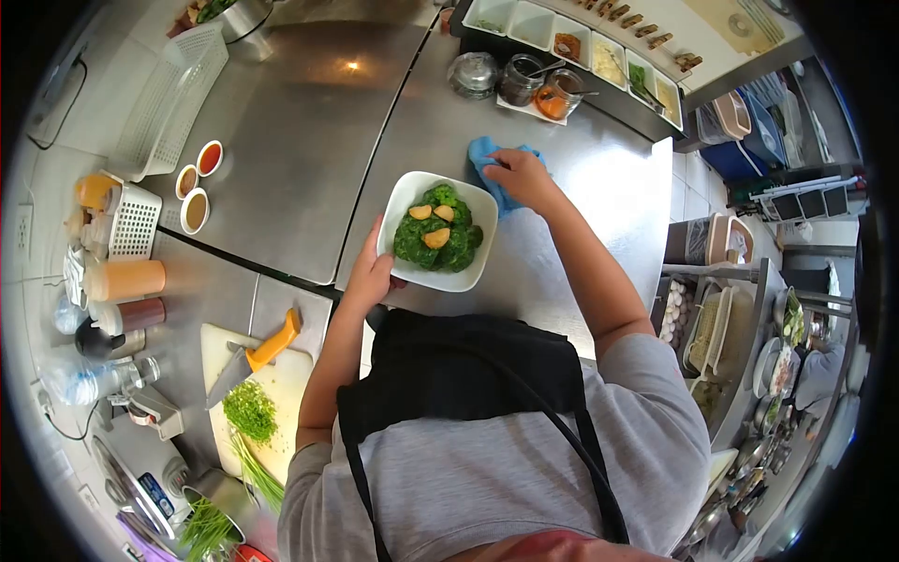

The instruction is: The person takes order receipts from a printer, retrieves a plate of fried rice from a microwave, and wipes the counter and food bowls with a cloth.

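My left hand [372,272] grips the left edge of a white square bowl [400,197], its fingers partly hidden under the rim. Dark green broccoli [456,251] fills the bowl, with several light brown pieces [436,238] on top. To the right of the bowl, my right hand [521,176] is closed on a crumpled blue cloth [507,201] that lies against the steel counter [552,248].
A cutting board [217,351] at the lower left holds an orange-handled knife [272,347] and chopped greens [250,412]. Three sauce cups [194,211] stand farther left. Glass jars [521,82] and a row of ingredient trays [572,43] line the back.
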Available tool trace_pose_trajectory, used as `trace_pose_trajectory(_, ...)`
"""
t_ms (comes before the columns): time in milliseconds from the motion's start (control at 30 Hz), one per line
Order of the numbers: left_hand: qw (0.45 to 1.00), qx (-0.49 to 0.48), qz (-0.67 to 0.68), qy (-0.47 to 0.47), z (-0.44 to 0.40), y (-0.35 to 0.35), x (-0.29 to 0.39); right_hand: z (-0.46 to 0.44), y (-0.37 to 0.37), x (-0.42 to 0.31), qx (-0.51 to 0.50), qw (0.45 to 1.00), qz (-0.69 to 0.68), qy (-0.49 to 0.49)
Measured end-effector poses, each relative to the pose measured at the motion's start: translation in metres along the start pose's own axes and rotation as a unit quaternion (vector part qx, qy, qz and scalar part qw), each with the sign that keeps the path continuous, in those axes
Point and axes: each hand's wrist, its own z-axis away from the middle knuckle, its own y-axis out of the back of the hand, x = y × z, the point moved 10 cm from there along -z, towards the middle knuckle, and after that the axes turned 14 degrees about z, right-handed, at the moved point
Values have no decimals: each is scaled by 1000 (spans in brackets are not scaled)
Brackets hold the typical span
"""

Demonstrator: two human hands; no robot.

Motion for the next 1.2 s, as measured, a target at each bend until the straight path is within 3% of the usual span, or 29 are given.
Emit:
trace_pose_trajectory(233,1000,-1,11,3,-2,9,-10,-17,-43,-18,-162,986,-1,31)
trace_pose_trajectory(333,1000,5,11,-10,-2,11,-11,-17,-45,-40,-170,976,66,118)
trace_pose_trajectory(533,1000,1,0,-17,-2,13,-10,-7,-49,-58,-40,955,260,134)
trace_pose_trajectory(633,998,53,8,26,4,14,-14,3,-41,-49,4,947,298,119)
trace_pose_trajectory(733,996,68,24,46,9,13,-33,22,-8,-33,6,974,216,65)
trace_pose_trajectory(833,984,-5,-14,175,37,-9,-29,26,36,15,23,983,182,-28)
trace_pose_trajectory(900,991,36,-103,74,12,14,1,25,50,20,23,990,136,-29)
trace_pose_trajectory(1033,967,53,-219,-116,-56,26,44,23,26,-30,6,980,173,95)
trace_pose_trajectory(1100,933,15,-316,-175,-71,3,57,22,8,-38,-6,976,199,94)
trace_pose_trajectory(1200,920,-59,-356,-151,-74,-24,54,19,-18,-38,15,971,227,78)
